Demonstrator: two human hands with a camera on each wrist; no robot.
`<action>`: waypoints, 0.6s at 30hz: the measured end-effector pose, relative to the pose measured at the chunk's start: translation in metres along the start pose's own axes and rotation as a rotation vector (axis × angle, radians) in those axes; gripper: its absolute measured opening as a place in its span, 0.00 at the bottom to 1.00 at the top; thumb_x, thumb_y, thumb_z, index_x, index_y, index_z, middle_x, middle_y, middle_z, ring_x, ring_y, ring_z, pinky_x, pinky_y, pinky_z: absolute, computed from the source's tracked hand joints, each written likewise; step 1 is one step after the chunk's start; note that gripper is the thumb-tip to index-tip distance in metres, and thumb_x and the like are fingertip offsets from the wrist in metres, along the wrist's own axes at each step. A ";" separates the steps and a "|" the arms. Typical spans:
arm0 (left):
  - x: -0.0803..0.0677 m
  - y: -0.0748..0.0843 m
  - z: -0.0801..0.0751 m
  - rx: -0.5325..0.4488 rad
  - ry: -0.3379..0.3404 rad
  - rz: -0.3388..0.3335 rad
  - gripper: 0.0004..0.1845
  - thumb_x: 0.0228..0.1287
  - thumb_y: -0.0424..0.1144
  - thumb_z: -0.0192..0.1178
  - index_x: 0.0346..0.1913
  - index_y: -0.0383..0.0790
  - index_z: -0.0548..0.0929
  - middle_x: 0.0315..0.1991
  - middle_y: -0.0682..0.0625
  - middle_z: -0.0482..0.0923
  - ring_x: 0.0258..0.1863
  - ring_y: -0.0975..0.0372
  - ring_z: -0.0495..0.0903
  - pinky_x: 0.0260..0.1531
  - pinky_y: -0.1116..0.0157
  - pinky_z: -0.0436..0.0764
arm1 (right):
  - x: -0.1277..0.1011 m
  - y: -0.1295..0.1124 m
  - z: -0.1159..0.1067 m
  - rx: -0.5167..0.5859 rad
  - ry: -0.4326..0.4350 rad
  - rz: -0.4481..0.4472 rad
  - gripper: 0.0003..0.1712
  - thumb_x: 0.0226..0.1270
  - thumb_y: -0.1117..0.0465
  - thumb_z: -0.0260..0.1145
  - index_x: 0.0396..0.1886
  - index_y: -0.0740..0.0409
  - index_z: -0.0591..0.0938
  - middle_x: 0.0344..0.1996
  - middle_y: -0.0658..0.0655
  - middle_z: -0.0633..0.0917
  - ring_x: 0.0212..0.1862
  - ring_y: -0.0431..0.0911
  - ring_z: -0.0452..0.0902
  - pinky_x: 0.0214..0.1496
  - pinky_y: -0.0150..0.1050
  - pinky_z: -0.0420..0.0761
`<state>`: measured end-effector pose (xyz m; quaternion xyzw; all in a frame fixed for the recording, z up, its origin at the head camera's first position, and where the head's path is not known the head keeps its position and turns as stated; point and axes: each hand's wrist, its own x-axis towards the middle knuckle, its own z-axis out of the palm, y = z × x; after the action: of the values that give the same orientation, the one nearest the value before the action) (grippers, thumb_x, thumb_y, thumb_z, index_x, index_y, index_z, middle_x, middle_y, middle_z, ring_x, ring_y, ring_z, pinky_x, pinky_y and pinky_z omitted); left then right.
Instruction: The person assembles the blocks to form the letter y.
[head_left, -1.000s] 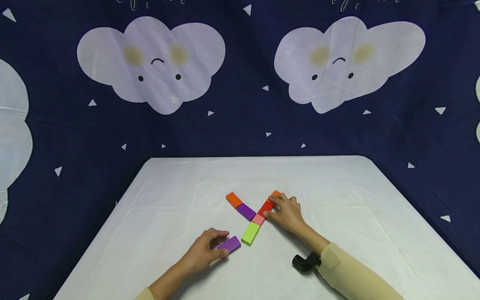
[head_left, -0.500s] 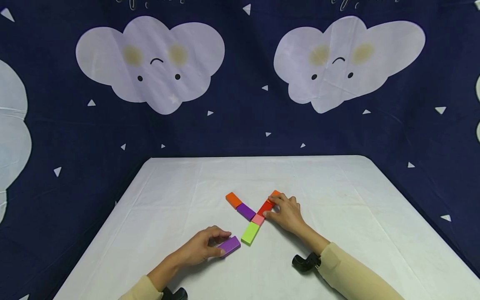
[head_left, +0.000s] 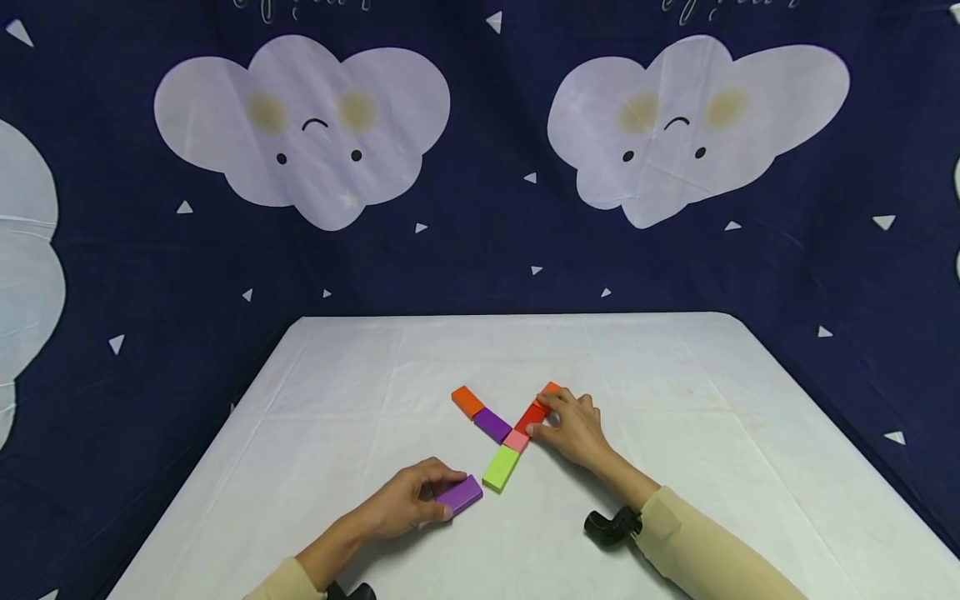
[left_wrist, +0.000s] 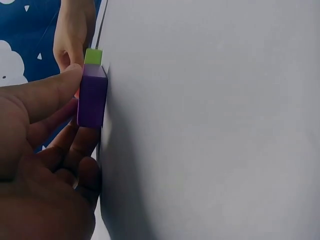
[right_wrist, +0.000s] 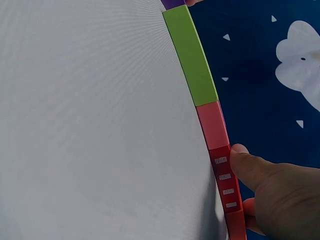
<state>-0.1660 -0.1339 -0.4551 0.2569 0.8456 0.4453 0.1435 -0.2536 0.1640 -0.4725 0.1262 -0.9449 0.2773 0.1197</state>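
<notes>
My left hand (head_left: 405, 502) pinches a purple block (head_left: 461, 495) between thumb and fingers, just left of the lime-green block's (head_left: 501, 468) near end. In the left wrist view the thumb lies along that purple block's (left_wrist: 92, 100) side. My right hand (head_left: 576, 428) grips a red block (head_left: 531, 417), thumb near one end and fingertips by the other, partly covering an orange block (head_left: 552, 387) beyond. The right wrist view shows white marks on the red block's (right_wrist: 225, 172) side. A small pink block (head_left: 516, 440) joins the red and lime-green ones.
A second purple block (head_left: 492, 425) and another orange block (head_left: 467, 401) branch off to the upper left, making a Y shape. All lie on a white-covered table (head_left: 337, 375). Behind it hangs a dark blue cloth (head_left: 495, 267) with clouds.
My left hand has slid slightly forward along the purple block, its thumb and fingers closing round it; the block has barely moved. The right hand stays in place.
</notes>
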 end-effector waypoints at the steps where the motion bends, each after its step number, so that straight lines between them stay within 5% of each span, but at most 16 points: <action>1: -0.001 0.001 0.002 -0.002 0.008 0.000 0.25 0.54 0.38 0.66 0.58 0.44 0.78 0.47 0.51 0.77 0.40 0.68 0.70 0.39 0.72 0.69 | 0.000 0.000 0.000 0.000 -0.001 0.001 0.32 0.49 0.46 0.72 0.54 0.54 0.81 0.51 0.54 0.80 0.39 0.51 0.65 0.38 0.41 0.59; 18: -0.007 0.020 0.045 -0.005 0.272 -0.040 0.26 0.47 0.33 0.68 0.53 0.35 0.79 0.39 0.50 0.75 0.33 0.70 0.69 0.32 0.75 0.70 | 0.002 0.003 0.003 -0.008 0.010 -0.002 0.32 0.48 0.46 0.72 0.54 0.53 0.81 0.50 0.53 0.80 0.40 0.51 0.65 0.39 0.42 0.60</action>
<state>-0.1331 -0.0976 -0.4642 0.1769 0.8611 0.4753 0.0370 -0.2565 0.1644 -0.4761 0.1254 -0.9452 0.2741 0.1254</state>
